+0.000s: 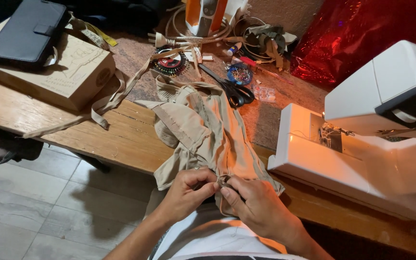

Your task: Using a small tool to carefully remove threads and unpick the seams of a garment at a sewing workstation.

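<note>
Left hand [185, 192]: I see its grip pinched closed on the near edge of the beige garment [208, 139].
Right hand [255, 204]: its grip is also closed on the same edge, thumb on top, just beside the left one.
Garment position: it lies on the table [121, 137] edge and hangs toward my lap.
Long axis: it runs away from both grips, up toward the black scissors [232, 90].
Nearer hand: both equal at the seam.
Sewing machine [362, 144]: to the right, apart from the cloth.
</note>
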